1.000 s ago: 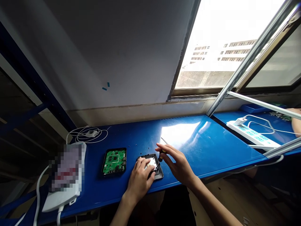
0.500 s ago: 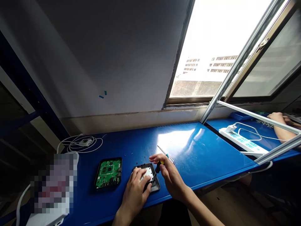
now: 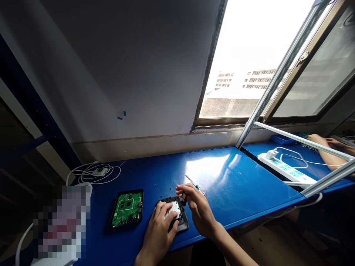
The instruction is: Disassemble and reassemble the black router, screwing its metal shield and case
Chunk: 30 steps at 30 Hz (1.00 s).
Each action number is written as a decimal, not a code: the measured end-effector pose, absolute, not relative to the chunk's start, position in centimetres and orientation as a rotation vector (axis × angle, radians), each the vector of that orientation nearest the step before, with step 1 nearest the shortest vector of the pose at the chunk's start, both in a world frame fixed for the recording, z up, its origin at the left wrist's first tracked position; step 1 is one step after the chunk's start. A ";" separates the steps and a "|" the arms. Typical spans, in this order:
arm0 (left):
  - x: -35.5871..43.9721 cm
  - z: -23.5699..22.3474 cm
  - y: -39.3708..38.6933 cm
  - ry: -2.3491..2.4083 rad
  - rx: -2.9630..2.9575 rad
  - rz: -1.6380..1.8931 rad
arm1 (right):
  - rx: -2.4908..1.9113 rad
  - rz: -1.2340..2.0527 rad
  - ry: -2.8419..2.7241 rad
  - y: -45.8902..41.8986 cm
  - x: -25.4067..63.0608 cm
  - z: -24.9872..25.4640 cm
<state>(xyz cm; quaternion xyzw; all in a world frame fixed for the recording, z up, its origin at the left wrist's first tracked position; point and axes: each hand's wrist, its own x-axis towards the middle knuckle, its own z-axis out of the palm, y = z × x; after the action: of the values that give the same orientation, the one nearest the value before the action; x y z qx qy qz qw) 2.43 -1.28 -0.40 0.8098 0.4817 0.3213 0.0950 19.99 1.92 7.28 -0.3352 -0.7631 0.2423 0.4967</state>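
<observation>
A black plastic case lies near the front edge of the blue table, with a flat silver-white rectangular part inside it. My left hand grips the case from the left, its fingers and thumb pressing on the silver part. In my right hand is a screwdriver with a black and yellow handle, held upright over the right side of the case. Its tip is too small to make out. Left of the case sits a black tray-like housing holding a green circuit board.
A second screwdriver with a blue and clear handle lies behind my right hand. Several tiny screws dot the table. A coiled white cable is at back left; beyond the metal frame are a power strip and another person's arm.
The head view has shifted slightly. The screwdriver's handle has turned a little in my right hand, showing more of its yellow. My left hand stays on the case.
</observation>
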 end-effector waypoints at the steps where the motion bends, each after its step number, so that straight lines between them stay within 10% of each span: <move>1: 2.4 -0.4 -1.3 1.426 2.401 0.950 | -0.814 0.571 -1.862 1.9 20.0 7.5; 30: 2.4 -0.4 -1.2 1.438 2.383 0.956 | -0.907 0.472 -1.877 1.4 20.3 7.6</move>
<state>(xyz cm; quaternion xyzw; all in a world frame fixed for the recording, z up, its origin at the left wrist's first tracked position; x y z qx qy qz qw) 2.40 -1.25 -0.36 0.8058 0.4863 0.3231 0.0992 20.34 1.40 7.65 -0.3721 -0.7699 0.1934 0.4811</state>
